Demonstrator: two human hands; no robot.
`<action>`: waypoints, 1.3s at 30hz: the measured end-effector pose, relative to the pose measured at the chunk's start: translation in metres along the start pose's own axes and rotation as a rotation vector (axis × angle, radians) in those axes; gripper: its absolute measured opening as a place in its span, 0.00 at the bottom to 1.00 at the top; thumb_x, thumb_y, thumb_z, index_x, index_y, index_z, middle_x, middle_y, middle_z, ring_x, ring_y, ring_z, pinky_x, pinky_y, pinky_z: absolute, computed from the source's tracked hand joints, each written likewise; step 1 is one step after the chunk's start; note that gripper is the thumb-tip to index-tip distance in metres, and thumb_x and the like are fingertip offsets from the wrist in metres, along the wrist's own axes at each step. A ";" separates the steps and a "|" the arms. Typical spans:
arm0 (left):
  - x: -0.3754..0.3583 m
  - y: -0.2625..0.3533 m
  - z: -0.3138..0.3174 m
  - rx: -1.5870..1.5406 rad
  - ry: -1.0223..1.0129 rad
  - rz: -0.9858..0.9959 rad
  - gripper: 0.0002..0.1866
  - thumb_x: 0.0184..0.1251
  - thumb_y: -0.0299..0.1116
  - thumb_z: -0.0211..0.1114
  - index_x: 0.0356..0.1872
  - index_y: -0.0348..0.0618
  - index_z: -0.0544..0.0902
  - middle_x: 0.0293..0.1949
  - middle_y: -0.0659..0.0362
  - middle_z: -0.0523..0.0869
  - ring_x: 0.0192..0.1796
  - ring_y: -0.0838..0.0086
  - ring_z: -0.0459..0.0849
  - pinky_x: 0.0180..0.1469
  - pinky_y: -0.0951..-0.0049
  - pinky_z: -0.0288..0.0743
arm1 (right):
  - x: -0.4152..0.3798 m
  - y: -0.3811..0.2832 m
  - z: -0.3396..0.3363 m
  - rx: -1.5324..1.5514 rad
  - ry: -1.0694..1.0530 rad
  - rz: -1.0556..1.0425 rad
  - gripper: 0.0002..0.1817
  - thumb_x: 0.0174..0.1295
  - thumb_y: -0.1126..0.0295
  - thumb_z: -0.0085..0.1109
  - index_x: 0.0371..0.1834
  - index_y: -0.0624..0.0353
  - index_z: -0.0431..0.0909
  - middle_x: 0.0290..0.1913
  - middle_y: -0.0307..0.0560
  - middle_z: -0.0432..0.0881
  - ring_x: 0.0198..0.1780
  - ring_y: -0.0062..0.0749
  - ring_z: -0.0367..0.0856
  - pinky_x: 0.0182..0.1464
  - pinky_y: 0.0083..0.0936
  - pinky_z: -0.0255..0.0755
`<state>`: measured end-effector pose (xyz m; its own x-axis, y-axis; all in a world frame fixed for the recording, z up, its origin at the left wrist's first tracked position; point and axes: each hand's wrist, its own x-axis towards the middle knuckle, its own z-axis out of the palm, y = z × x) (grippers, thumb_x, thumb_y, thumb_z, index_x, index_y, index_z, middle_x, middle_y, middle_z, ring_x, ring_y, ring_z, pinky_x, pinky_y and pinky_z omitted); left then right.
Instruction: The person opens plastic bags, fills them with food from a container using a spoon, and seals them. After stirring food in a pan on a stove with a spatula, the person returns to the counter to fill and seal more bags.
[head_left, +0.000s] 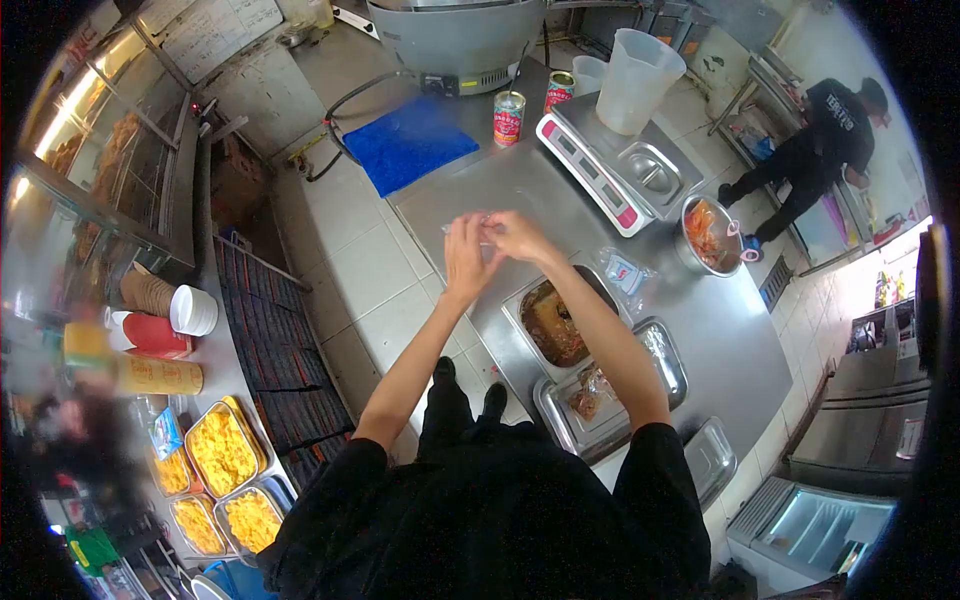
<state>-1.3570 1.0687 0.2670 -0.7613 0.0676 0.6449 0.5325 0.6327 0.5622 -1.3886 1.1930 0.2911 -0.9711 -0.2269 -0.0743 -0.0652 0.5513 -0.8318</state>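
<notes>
Over the near-left part of the steel table [735, 325], my left hand [468, 258] and my right hand [518, 238] meet with fingers closed together. Between the fingertips is a piece of thin clear plastic [488, 228], perhaps a bag; its exact kind does not show. Under my right forearm sits a steel pan [515, 308] of brown sauce [552, 325], partly hidden by the arm. A clear plastic packet [628, 272] with a blue and red print lies to the right of that forearm.
A white scale [598, 185] carries a plastic jug [638, 85]. Nearby are cans [509, 118], a blue cloth [410, 145] and a steel bowl [690, 235] of orange food. Trays of yellow food [222, 448] stand left. A co-worker [830, 140] stands far right.
</notes>
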 end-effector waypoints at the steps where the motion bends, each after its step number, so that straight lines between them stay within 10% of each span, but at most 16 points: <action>1: 0.003 0.000 -0.002 -0.007 -0.127 0.010 0.37 0.34 0.28 0.69 0.53 0.42 0.64 0.47 0.48 0.69 0.51 0.55 0.68 0.49 0.61 0.66 | -0.004 -0.002 -0.007 -0.271 0.116 -0.106 0.09 0.48 0.66 0.60 0.30 0.58 0.80 0.44 0.51 0.75 0.45 0.41 0.75 0.47 0.33 0.68; 4: 0.010 -0.004 -0.004 -0.112 -0.282 0.028 0.36 0.36 0.26 0.67 0.54 0.42 0.63 0.44 0.47 0.71 0.47 0.56 0.72 0.47 0.62 0.67 | -0.009 0.009 -0.022 -0.397 0.285 -0.481 0.10 0.41 0.65 0.63 0.27 0.55 0.80 0.38 0.48 0.76 0.39 0.38 0.76 0.43 0.30 0.69; 11: 0.025 -0.013 -0.013 -0.366 -0.487 -0.169 0.38 0.43 0.24 0.64 0.58 0.40 0.56 0.41 0.47 0.74 0.44 0.53 0.74 0.44 0.62 0.69 | -0.013 0.009 -0.055 0.216 0.368 -0.318 0.06 0.47 0.69 0.60 0.27 0.58 0.76 0.32 0.47 0.78 0.36 0.34 0.78 0.40 0.25 0.70; 15: 0.033 -0.025 0.002 -0.191 -0.232 0.060 0.35 0.45 0.27 0.66 0.56 0.39 0.60 0.41 0.47 0.74 0.40 0.56 0.76 0.41 0.64 0.72 | -0.025 -0.007 -0.061 0.160 0.867 -0.227 0.08 0.57 0.72 0.54 0.37 0.63 0.73 0.29 0.43 0.79 0.28 0.23 0.77 0.31 0.20 0.70; 17: 0.039 -0.003 -0.004 -0.260 -0.135 -0.073 0.21 0.54 0.32 0.63 0.48 0.37 0.69 0.38 0.53 0.77 0.34 0.66 0.78 0.35 0.70 0.74 | -0.048 -0.036 -0.052 0.151 0.996 -0.279 0.04 0.51 0.75 0.55 0.31 0.60 0.74 0.30 0.46 0.79 0.32 0.34 0.79 0.33 0.27 0.70; 20: 0.023 0.057 -0.028 -0.932 -0.291 -0.459 0.10 0.64 0.35 0.54 0.37 0.36 0.74 0.32 0.59 0.78 0.30 0.76 0.77 0.30 0.77 0.73 | -0.083 -0.055 -0.032 -0.226 0.941 -0.494 0.07 0.47 0.77 0.58 0.31 0.59 0.76 0.31 0.45 0.79 0.33 0.35 0.77 0.33 0.27 0.70; 25: 0.006 0.089 -0.065 -1.176 -0.282 -0.677 0.10 0.66 0.34 0.51 0.32 0.39 0.76 0.27 0.62 0.78 0.27 0.83 0.73 0.27 0.82 0.69 | -0.127 -0.074 -0.022 -0.137 0.803 -0.636 0.09 0.41 0.82 0.60 0.28 0.59 0.80 0.31 0.43 0.79 0.31 0.35 0.76 0.30 0.22 0.70; 32: 0.009 0.093 -0.088 -1.083 -0.529 -0.615 0.08 0.61 0.33 0.59 0.24 0.43 0.75 0.18 0.68 0.74 0.19 0.90 0.64 0.21 0.87 0.57 | -0.149 -0.069 -0.045 0.475 0.102 -0.109 0.09 0.52 0.70 0.59 0.31 0.65 0.78 0.21 0.40 0.77 0.21 0.18 0.71 0.25 0.16 0.66; 36: 0.017 0.103 -0.096 -0.947 -0.687 -0.392 0.09 0.60 0.32 0.60 0.24 0.39 0.76 0.18 0.68 0.74 0.19 0.89 0.66 0.20 0.85 0.57 | -0.157 -0.083 -0.071 0.400 -0.190 -0.139 0.07 0.56 0.75 0.53 0.22 0.67 0.73 0.19 0.44 0.77 0.21 0.23 0.75 0.26 0.18 0.68; 39: 0.022 0.110 -0.103 -0.580 -0.753 -0.164 0.09 0.57 0.29 0.60 0.22 0.33 0.75 0.14 0.58 0.74 0.18 0.83 0.69 0.19 0.78 0.59 | -0.165 -0.085 -0.063 -0.386 0.223 -0.323 0.07 0.53 0.75 0.54 0.20 0.65 0.70 0.18 0.50 0.75 0.19 0.34 0.76 0.26 0.23 0.69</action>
<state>-1.2765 1.0606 0.3963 -0.7724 0.6177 0.1480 0.3448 0.2122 0.9144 -1.2376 1.2343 0.4087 -0.9103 -0.2806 0.3044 -0.4064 0.7458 -0.5278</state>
